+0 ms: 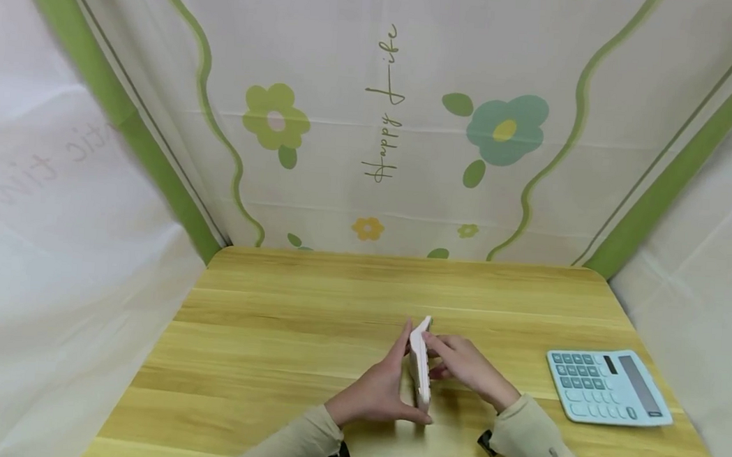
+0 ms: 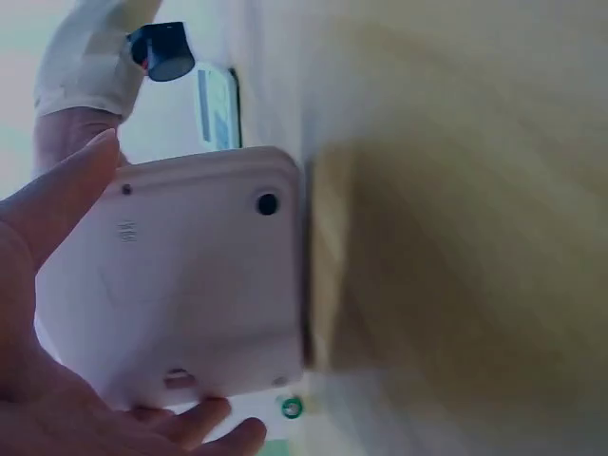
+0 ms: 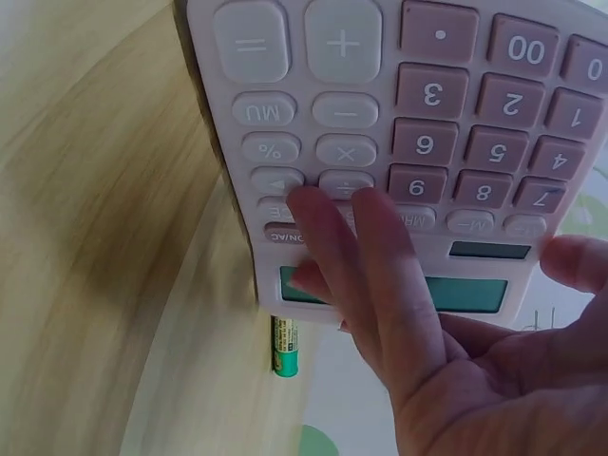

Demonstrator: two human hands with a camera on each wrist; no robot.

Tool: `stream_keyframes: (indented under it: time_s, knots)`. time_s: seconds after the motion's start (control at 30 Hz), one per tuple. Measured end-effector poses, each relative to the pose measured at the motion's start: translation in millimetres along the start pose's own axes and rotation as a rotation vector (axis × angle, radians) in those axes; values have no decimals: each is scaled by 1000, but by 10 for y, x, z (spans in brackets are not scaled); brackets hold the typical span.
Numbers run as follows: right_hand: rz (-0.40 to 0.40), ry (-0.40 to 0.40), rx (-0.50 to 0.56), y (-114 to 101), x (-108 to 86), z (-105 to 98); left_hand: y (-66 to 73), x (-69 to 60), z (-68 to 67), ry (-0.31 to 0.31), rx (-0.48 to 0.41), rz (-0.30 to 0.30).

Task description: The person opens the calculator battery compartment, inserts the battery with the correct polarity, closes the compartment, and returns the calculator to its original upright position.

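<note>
A pink calculator [image 3: 456,252] stands on its long side edge on the table. My left hand [image 1: 380,391] grips it from the back, the thumb at the near end and the fingers at the far end. Its plain back [image 2: 190,275] with a dark round foot faces the left wrist view. On the key side is my right hand [image 1: 467,367], its thumb at the upper edge and two fingers [image 3: 332,247] lying across the keys near the display. A green battery [image 3: 285,347] is on the table by the calculator's display end; the head view barely shows it.
A light blue calculator [image 1: 608,386] lies face up at the right side of the wooden table [image 1: 259,334]. White curtains with flower prints [image 1: 379,117] hang behind the table and on both sides.
</note>
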State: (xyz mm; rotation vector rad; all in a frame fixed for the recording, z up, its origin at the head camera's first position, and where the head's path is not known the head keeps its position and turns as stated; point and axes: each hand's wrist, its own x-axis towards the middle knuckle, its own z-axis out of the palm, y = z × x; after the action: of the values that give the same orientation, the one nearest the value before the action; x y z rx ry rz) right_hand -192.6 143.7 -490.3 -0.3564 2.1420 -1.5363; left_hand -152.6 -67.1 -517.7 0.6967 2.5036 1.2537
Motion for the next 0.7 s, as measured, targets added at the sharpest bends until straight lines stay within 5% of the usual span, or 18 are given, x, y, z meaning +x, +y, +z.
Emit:
stream_keyframes:
  time_s: [0.7]
  knots:
    - [-87, -109, 45, 59, -69, -26, -50, -6, 10, 26, 177, 4]
